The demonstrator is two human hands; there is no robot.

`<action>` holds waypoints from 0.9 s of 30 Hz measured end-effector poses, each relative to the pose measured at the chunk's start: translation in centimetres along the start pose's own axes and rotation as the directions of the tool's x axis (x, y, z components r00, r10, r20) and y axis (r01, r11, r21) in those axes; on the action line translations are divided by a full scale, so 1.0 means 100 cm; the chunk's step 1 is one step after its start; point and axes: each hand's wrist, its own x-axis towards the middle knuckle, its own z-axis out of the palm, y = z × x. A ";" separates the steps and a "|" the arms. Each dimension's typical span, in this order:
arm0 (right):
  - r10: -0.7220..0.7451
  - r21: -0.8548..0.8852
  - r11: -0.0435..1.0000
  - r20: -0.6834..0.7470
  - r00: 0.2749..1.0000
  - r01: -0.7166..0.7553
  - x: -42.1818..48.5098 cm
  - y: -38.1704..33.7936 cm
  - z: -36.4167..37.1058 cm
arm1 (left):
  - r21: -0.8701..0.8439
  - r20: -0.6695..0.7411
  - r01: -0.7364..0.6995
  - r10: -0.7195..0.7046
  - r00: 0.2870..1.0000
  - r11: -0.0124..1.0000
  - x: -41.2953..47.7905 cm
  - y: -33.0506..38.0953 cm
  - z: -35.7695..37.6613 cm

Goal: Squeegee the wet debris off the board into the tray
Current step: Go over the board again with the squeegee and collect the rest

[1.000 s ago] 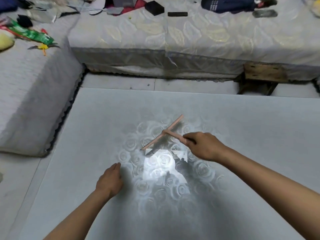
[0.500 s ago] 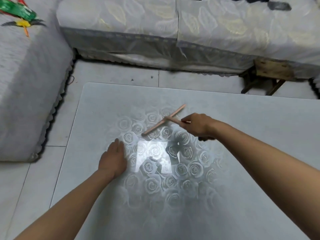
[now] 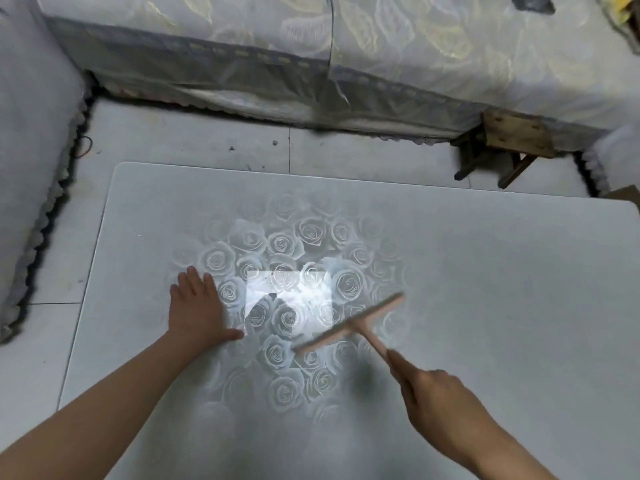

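Right hand [image 3: 446, 407] grips the handle end of the squeegee [image 3: 349, 323], likely light and stiff; left hand [image 3: 197, 306] lies flat, fingers straight, on the glossy, probably slippery surface [image 3: 485, 271].

Light is cool, flat and moderate, with a grey-blue cast throughout; the source itself is out of frame. One hard glare patch [image 3: 304, 292], roughly rectangular, sits on the glossy board [image 3: 502, 271] and washes out the rose print there. A dark shape cuts into the patch's lower left.

A soft, diffuse shadow lies on the board under the squeegee [image 3: 349, 323] handle. Deeper shade runs along the sofa [image 3: 415, 46] skirt and around the stool [image 3: 516, 136].

Motion blur smears the squeegee and ghosts its blade ends. The right hand [image 3: 440, 410] is soft too, while the left hand [image 3: 197, 306] is sharper.

Wide-angle bowing shows in the board's far edge and the sofa front. The corners are soft and there is slight compression mush overall.
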 end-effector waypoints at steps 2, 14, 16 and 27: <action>-0.022 0.007 1.000 -0.005 1.000 0.022 0.003 -0.004 -0.021 | 0.024 0.017 0.002 -0.002 1.000 1.000 0.001 0.001 -0.004; -0.178 -0.015 0.984 -0.176 0.968 0.178 0.183 -0.126 -0.100 | -0.149 0.057 -0.013 0.022 0.998 0.989 0.002 0.005 0.002; -0.186 -0.012 0.982 -0.163 0.969 0.187 0.169 -0.110 -0.086 | -0.149 0.069 -0.015 0.025 0.997 0.989 0.002 0.004 0.000; 0.018 0.094 0.996 -0.114 0.993 -0.007 0.041 -0.026 -0.026 | -0.171 0.137 -0.002 0.026 0.990 0.985 0.003 0.003 -0.014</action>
